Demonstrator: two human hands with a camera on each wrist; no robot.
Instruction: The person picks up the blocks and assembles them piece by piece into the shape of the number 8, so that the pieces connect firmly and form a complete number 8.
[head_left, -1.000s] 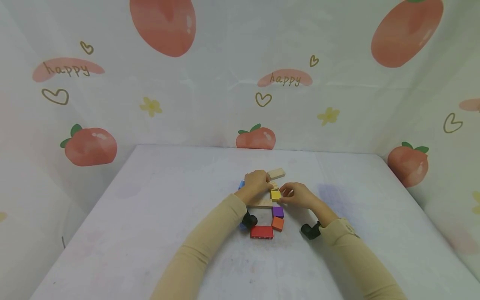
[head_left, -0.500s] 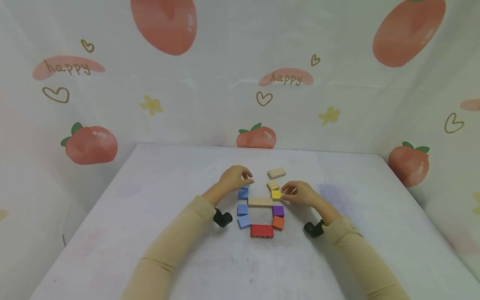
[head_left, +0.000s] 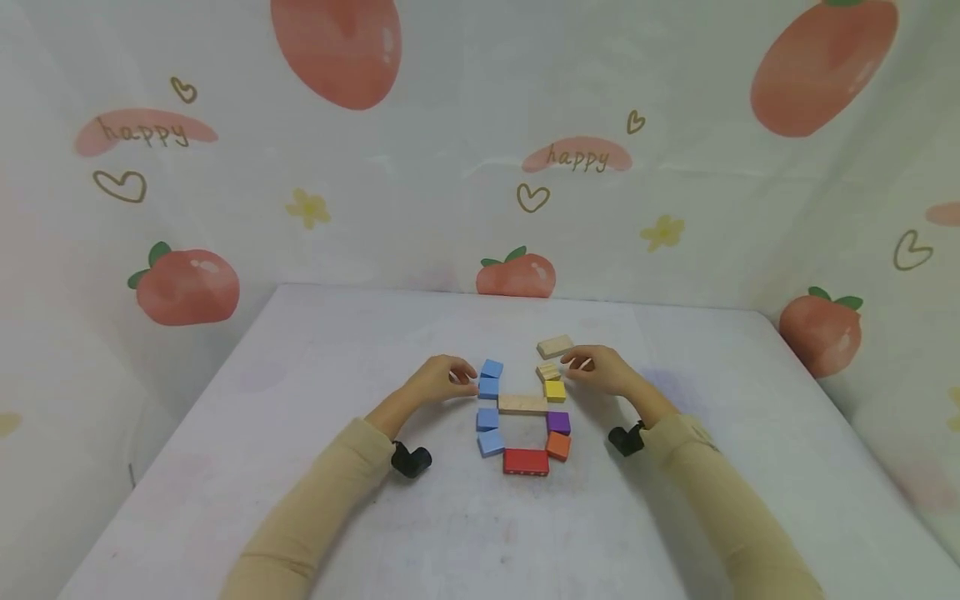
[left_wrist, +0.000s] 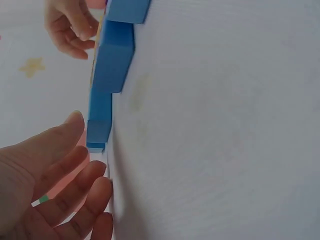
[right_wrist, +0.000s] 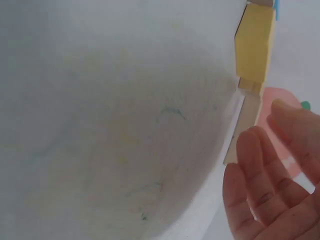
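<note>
My left hand (head_left: 438,379) hovers just left of a column of several blue blocks (head_left: 488,388), fingers loosely bent and holding nothing. In the left wrist view its fingertips are near the end of the blue blocks (left_wrist: 114,57). My right hand (head_left: 600,369) is on the other side, between the yellow block (head_left: 554,391) and a plain wooden block (head_left: 557,347) at the back. A small notched wooden block (head_left: 548,372) lies just left of its fingertips. Nothing is between these fingers in the right wrist view; whether they touch the plain block, I cannot tell.
A long wooden block (head_left: 522,406) bridges the two columns. Below it on the right come a purple block (head_left: 558,422) and an orange block (head_left: 558,446). A red block (head_left: 526,462) lies at the front. Everything stands on a white-covered table (head_left: 337,500).
My left hand has drawn back leftward from over the blocks, uncovering the blue column. My right hand has shifted slightly away from me, from beside the yellow block toward the plain wooden block.
</note>
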